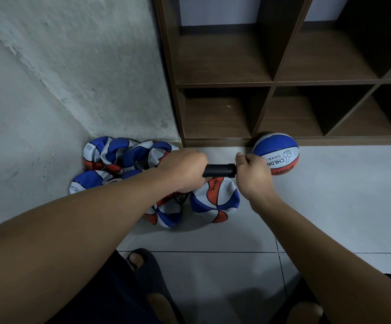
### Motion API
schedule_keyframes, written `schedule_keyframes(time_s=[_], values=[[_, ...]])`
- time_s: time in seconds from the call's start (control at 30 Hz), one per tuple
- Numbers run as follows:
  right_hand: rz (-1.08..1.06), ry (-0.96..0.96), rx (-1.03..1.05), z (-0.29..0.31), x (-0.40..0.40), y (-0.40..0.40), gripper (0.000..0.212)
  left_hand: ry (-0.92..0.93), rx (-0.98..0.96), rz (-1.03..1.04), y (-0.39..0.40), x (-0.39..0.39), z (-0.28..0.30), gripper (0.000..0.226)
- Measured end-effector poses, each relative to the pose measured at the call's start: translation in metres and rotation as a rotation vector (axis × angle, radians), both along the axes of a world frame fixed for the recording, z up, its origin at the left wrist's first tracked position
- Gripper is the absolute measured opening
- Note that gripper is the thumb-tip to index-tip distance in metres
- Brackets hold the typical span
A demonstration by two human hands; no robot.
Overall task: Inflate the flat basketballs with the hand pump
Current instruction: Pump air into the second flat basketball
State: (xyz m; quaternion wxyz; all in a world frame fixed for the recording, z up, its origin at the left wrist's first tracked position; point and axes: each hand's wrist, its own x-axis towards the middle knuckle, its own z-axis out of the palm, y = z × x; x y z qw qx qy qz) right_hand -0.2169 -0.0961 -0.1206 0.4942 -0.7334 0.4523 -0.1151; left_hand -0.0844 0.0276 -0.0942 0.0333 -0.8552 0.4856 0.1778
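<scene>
left grip [185, 170] clamped on black pump [220, 170]; right grip [251, 170] clamped on its 3 o'clock end, touching inflated ball [276, 153].

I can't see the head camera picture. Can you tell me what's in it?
Two hands hold a black hand pump: the left hand grips one end, the right hand the other. A round basketball sits by a wooden shelf, and flat basketballs lie piled on the floor.
</scene>
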Motion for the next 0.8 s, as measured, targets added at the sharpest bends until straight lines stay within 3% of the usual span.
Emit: schedule_keyframes(time_s=[0.17, 0.4, 0.6, 0.8], values=[[0.005, 0.025, 0.070, 0.003, -0.007, -0.008, 0.045, 0.014, -0.009, -0.012, 0.005, 0.010, -0.004, 0.020], [-0.216, 0.022, 0.105, 0.012, -0.025, -0.059, 0.037, -0.004, -0.045, 0.055, 0.024, 0.042, -0.013, 0.024], [-0.154, -0.011, -0.022, 0.003, -0.017, -0.019, 0.037, -0.019, -0.060, 0.025, 0.006, 0.018, -0.009, 0.026], [-0.072, -0.017, -0.023, 0.002, -0.005, 0.000, 0.041, -0.088, -0.055, -0.015, -0.002, 0.001, -0.008, 0.023]])
